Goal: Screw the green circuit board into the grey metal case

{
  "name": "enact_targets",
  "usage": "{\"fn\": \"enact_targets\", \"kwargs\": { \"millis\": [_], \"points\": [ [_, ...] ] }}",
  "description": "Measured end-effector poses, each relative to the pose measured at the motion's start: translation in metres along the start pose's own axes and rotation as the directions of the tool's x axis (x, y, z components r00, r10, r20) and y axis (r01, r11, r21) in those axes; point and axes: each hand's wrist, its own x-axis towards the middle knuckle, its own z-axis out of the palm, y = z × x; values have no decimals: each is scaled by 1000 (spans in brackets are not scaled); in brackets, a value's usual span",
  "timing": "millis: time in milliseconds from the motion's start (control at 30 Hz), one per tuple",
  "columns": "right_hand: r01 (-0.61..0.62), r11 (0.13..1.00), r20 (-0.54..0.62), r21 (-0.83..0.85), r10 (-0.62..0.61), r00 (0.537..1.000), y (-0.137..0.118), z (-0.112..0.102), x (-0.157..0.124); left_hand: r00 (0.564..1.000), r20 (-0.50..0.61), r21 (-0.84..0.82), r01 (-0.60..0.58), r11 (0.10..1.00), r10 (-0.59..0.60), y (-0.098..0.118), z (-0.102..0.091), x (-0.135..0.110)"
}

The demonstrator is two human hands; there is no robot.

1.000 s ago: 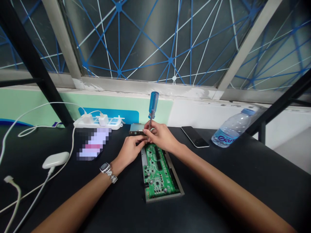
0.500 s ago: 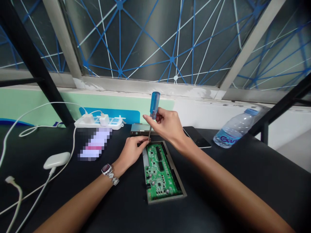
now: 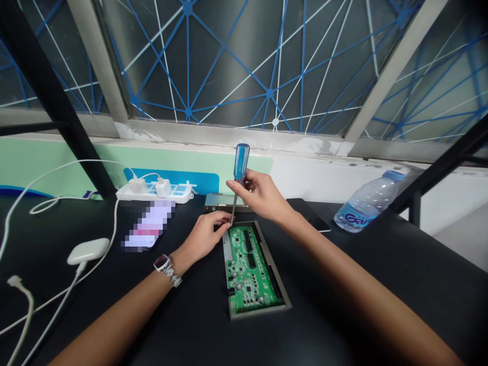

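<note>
My right hand [image 3: 263,195] is closed around the lower part of a screwdriver [image 3: 241,161] with a clear blue handle. The screwdriver stands nearly upright, its shaft tip down at the far left corner of a green circuit board [image 3: 256,274] set in a metal frame. At that same corner, my left hand [image 3: 206,236] has thumb and fingers pinched together beside the tip. Whatever lies between these fingers is too small to tell. A watch and a bracelet [image 3: 168,269] circle the left wrist.
Behind the board sits a flat metal-cased device [image 3: 221,200]. A dark phone-like slab [image 3: 305,213] and a water bottle [image 3: 368,201] are to the right. To the left are a blurred-out phone [image 3: 150,226], a power strip [image 3: 154,190], a white case [image 3: 88,251] and cables.
The screwdriver handle has shifted slightly left with my right hand. My left wrist has moved a little left and up, its fingertips still at the board's corner.
</note>
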Motion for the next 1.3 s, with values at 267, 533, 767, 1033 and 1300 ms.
{"fn": "enact_targets", "kwargs": {
  "millis": [267, 533, 767, 1033, 1300],
  "points": [
    [-128, 950, 168, 284, 82, 982, 11, -2, 6, 999, 33, 7, -14, 1000, 14, -3, -1, 1],
    [-156, 960, 100, 231, 136, 986, 5, -2, 4, 999, -27, -194, 13, 981, -18, 4, 11, 4],
    [-60, 970, -208, -236, 10, 978, -4, 4, 0, 997, -36, -233, 65, 970, -75, 2, 11, 4],
    [-16, 944, -125, -329, -26, 992, -9, -1, -1, 995, -44, -261, 80, 962, -94, 5, 11, 2],
    [11, 954, -45, -298, -25, 999, -11, -5, 0, 994, -52, -243, 78, 967, -93, 8, 11, 3]
  ]
}}
